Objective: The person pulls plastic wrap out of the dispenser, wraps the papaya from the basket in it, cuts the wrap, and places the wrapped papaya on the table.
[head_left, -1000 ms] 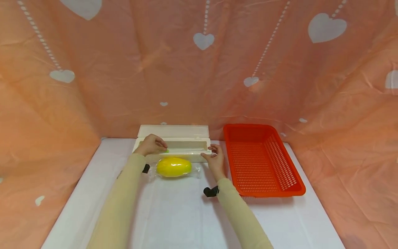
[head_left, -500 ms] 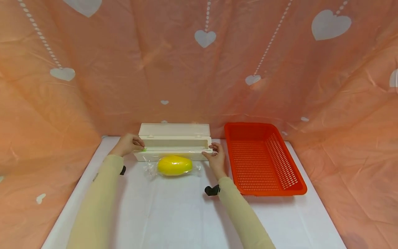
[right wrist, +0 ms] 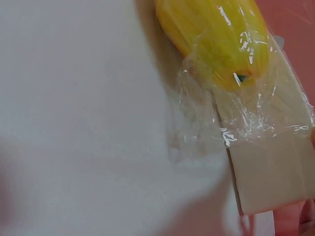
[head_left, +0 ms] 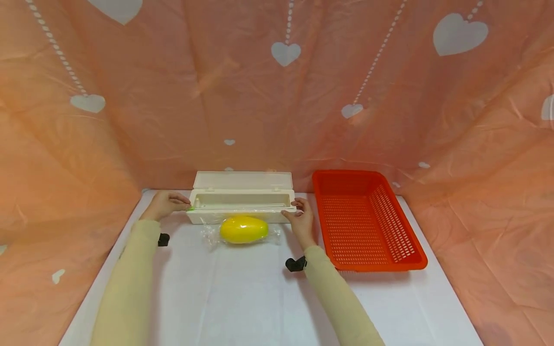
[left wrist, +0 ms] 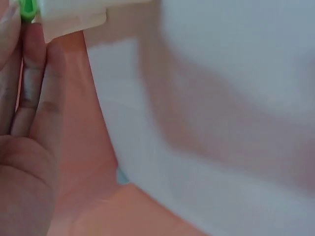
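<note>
A long white cling film dispenser [head_left: 277,217] sits at the back of the table with its lid tipped back. At its left end my left hand [head_left: 164,204] pinches a small green slide cutter [left wrist: 28,10] between thumb and fingers. My right hand [head_left: 301,222] grips the dispenser's right end, thumb on the front and fingers at the end. Before the dispenser lies a yellow oval fruit [head_left: 244,229] in clear cling film [right wrist: 251,123]. The film runs up over the dispenser's front wall in the right wrist view.
A red plastic basket [head_left: 318,226] with perforated sides stands to the right of the dispenser, close to my right forearm. An orange curtain [head_left: 242,110] with white hearts hangs behind and beside the white table [head_left: 246,298].
My left hand has slid the green slide cutter leftward from near the dispenser's middle to its left end. My right hand has kept its grip on the right end.
</note>
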`<state>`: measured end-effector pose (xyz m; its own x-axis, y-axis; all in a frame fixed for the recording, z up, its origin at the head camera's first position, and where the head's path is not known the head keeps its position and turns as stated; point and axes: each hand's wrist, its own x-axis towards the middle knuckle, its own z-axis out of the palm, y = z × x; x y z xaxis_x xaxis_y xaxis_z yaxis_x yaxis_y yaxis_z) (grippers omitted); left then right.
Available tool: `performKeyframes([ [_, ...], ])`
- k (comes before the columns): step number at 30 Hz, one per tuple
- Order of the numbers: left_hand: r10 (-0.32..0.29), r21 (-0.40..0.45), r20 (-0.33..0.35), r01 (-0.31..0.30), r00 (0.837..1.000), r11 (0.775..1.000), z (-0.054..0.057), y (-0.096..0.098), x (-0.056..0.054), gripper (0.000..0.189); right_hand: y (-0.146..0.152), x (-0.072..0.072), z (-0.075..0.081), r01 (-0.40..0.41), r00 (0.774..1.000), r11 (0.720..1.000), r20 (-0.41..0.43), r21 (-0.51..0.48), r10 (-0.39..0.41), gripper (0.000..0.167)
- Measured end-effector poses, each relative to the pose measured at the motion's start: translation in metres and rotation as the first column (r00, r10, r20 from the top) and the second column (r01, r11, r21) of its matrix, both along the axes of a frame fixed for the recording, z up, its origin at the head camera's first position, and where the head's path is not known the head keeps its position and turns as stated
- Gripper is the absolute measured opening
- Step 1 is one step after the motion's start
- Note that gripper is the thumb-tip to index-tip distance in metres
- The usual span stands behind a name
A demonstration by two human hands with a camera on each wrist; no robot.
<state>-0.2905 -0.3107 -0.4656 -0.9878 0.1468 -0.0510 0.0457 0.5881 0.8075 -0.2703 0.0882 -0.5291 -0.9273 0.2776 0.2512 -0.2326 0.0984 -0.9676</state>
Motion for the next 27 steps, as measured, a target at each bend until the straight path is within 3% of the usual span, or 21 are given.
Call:
performKeyframes([
  [3,0.043,0.085,0.017,-0.045,0.999,0.995,-0.004,0.001,0.005,0.032,0.000,-0.003,-0.003,0.011,1.000,1.000,-0.005,0.013,-0.011,0.054],
  [5,0.082,0.182,0.037,-0.087,0.996,0.979,-0.008,0.003,0.010,0.034,-0.001,-0.002,-0.001,0.011,1.000,1.000,-0.022,0.017,-0.011,0.054],
  [7,0.133,0.299,0.053,-0.143,0.990,0.943,-0.012,0.005,0.016,0.036,-0.003,0.002,0.007,0.010,0.999,1.000,-0.037,0.029,-0.009,0.053],
  [10,0.233,0.428,0.070,-0.240,0.970,0.872,-0.016,0.009,0.026,0.038,-0.006,0.011,0.020,-0.001,0.998,0.998,-0.056,0.055,0.004,0.050],
  [14,0.346,0.482,0.129,-0.364,0.929,0.797,-0.021,0.012,0.040,0.041,-0.009,0.021,0.031,0.005,0.998,0.997,-0.061,0.072,-0.001,0.047],
  [16,0.344,0.505,0.171,-0.382,0.923,0.774,-0.024,0.013,0.047,0.044,-0.009,0.025,0.033,0.015,0.999,0.997,-0.053,0.075,-0.011,0.045],
  [19,0.272,0.560,0.230,-0.356,0.934,0.748,-0.027,0.016,0.056,0.049,-0.008,0.030,0.039,0.008,0.999,0.998,-0.031,0.060,-0.006,0.044],
  [20,0.238,0.576,0.243,-0.338,0.940,0.744,-0.028,0.017,0.058,0.051,-0.007,0.031,0.039,0.004,1.000,0.998,-0.031,0.058,-0.002,0.043],
  [23,0.151,0.578,0.263,-0.281,0.953,0.766,-0.031,0.023,0.064,0.054,-0.006,0.033,0.038,-0.006,1.000,1.000,-0.027,0.030,0.006,0.037],
  [27,0.107,0.512,0.244,-0.221,0.964,0.830,-0.036,0.030,0.069,0.055,-0.004,0.036,0.031,0.013,1.000,0.999,0.005,-0.031,-0.013,0.021],
])
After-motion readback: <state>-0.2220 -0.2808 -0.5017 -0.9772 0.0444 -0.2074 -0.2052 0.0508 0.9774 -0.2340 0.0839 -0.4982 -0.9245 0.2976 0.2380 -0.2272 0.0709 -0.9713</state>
